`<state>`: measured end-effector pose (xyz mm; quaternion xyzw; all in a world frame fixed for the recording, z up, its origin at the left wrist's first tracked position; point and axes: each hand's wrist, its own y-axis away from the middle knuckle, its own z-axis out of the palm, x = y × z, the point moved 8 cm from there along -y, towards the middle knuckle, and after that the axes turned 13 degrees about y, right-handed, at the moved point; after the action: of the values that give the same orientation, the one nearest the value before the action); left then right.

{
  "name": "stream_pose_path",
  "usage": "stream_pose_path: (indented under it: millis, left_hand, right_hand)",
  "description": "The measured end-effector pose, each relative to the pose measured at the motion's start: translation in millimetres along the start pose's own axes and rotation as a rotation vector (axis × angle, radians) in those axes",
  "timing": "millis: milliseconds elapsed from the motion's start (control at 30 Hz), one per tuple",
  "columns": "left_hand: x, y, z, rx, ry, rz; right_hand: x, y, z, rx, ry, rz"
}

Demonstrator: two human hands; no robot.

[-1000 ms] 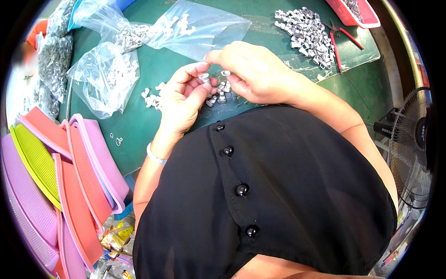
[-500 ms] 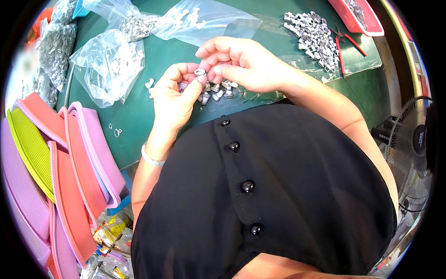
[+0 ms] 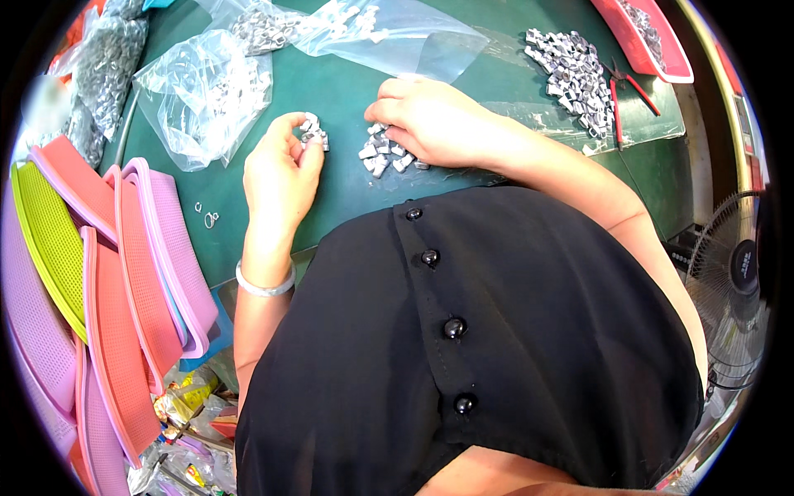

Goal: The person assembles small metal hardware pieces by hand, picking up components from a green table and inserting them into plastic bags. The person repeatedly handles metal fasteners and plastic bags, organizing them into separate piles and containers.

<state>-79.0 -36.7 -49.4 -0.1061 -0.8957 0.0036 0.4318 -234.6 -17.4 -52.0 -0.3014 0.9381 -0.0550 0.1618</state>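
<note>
Green surface [image 3: 347, 190] is carrying bags, trays and loose metal parts. Since half a second ago the hands are separating: the left hand [image 3: 279, 178] is drawing aside, fingers pinching a few small metal pieces [image 3: 313, 132], while the right hand [image 3: 430, 122] is lowering, fingers curled onto the small pile [image 3: 382, 155] beneath it.

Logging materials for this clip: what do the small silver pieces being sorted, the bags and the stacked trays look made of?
The small pieces under the right hand and in the left hand look like bright metal: silvery with sharp glints. The bags seem thin clear plastic film, crinkled and glossy. The trays look like moulded plastic mesh, matte pink, coral and lime.
</note>
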Motion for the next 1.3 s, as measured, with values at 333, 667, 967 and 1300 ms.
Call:
stream_pose_path:
  millis: [333, 667, 967, 1300]
  left_hand:
    - [32.7, 7.2, 55.1, -0.341, 0.045, 0.106]
    - [13.8, 13.4, 46.2, -0.187, 0.612, 0.168]
    - [23.3, 13.0, 37.2, -0.138, 0.718, 0.248]
    - [18.0, 11.5, 21.4, -0.086, 0.622, 0.289]
  right_hand:
    - [5.8, -6.1, 6.2, -0.009, -0.044, 0.082]
    - [14.3, -0.2, -8.3, -0.041, -0.226, 0.233]
    - [3.5, 8.4, -25.9, 0.205, -0.239, 0.007]
    - [0.7, 11.8, -35.3, 0.315, -0.308, -0.019]
